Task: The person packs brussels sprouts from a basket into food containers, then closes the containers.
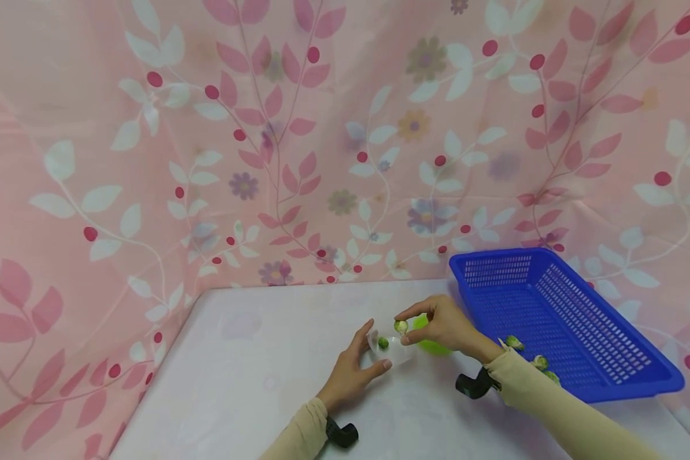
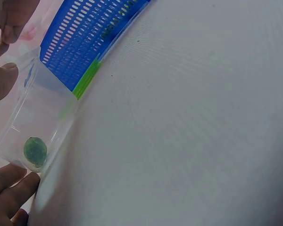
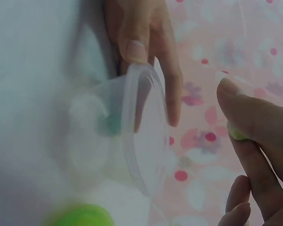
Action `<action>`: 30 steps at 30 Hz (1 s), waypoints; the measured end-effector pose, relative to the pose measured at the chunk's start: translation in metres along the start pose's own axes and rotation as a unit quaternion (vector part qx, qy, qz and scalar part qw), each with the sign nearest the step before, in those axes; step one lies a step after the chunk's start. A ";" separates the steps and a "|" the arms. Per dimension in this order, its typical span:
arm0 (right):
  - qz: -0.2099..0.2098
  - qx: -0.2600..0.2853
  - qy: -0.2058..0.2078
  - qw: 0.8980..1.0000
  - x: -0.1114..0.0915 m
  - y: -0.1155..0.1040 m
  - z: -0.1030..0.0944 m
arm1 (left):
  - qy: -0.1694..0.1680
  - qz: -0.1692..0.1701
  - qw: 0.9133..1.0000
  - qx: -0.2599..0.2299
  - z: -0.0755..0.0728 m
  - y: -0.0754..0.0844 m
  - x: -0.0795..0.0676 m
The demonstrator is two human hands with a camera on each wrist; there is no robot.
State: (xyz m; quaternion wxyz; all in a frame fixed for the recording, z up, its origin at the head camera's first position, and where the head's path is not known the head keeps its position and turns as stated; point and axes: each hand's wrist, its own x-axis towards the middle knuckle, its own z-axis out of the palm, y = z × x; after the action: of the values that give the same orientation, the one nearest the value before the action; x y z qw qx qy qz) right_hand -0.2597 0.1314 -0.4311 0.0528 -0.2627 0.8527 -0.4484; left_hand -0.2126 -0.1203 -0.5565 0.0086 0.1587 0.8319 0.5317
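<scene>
In the head view my left hand grips a clear plastic tub from the left, its thumb at the near side and its fingers on the far side. Inside the tub lies one green Brussels sprout. My right hand pinches another Brussels sprout between thumb and fingers, just above the tub's mouth. The right wrist view shows that sprout mostly hidden behind the thumb, apart from the tub's rim. A bright green rounded object sits beside the tub, partly behind my right hand in the head view.
A blue slotted plastic basket stands at the right of the white table. Several Brussels sprouts lie in its near left corner, partly hidden by my right sleeve. A pink floral cloth hangs behind the table.
</scene>
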 end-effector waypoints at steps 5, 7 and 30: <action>0.003 0.001 -0.001 1.000 0.002 0.003 0.015 | 0.000 0.000 1.000 -0.001 0.000 0.000 -0.001; 0.007 0.002 0.007 1.000 0.002 0.004 0.020 | 0.001 0.002 1.000 -0.001 0.000 0.000 -0.001; -0.005 -0.122 0.089 0.989 0.010 0.030 0.054 | 0.003 0.004 1.000 0.001 -0.001 0.005 0.000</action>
State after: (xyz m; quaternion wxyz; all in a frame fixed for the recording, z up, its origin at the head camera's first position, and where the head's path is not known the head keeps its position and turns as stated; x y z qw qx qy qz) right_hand -0.2623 0.1006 -0.4857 -0.0583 -0.2302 0.9009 -0.3632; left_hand -0.2111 -0.1189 -0.5513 0.0039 0.1610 0.8317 0.5314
